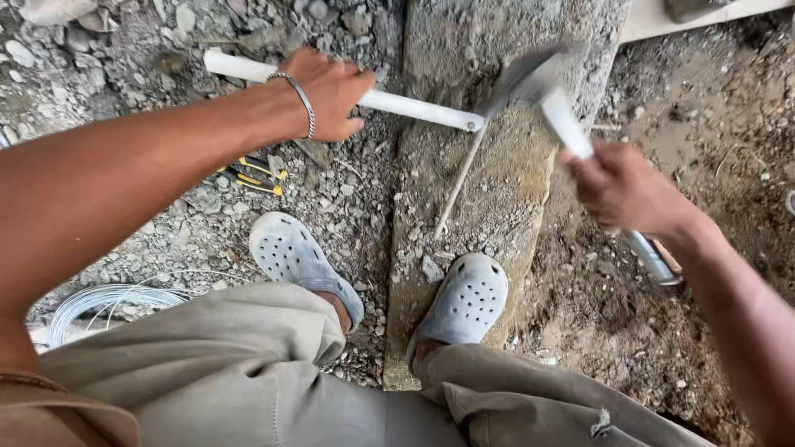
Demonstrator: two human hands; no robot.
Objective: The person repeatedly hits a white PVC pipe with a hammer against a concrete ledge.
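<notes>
Pinning a white pipe (397, 104) down on the rubble, the left hand (327, 93) is wrapped over it, pliers (252, 175) just below. Pipe end reaches the concrete slab (489, 190). Right hand (621, 189) is fisted round a blurred hammer (551, 103).

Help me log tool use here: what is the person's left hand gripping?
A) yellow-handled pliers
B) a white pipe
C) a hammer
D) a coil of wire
B: the left hand is wrapped around the white pipe lying across the rubble, while the right hand swings the hammer.
</notes>
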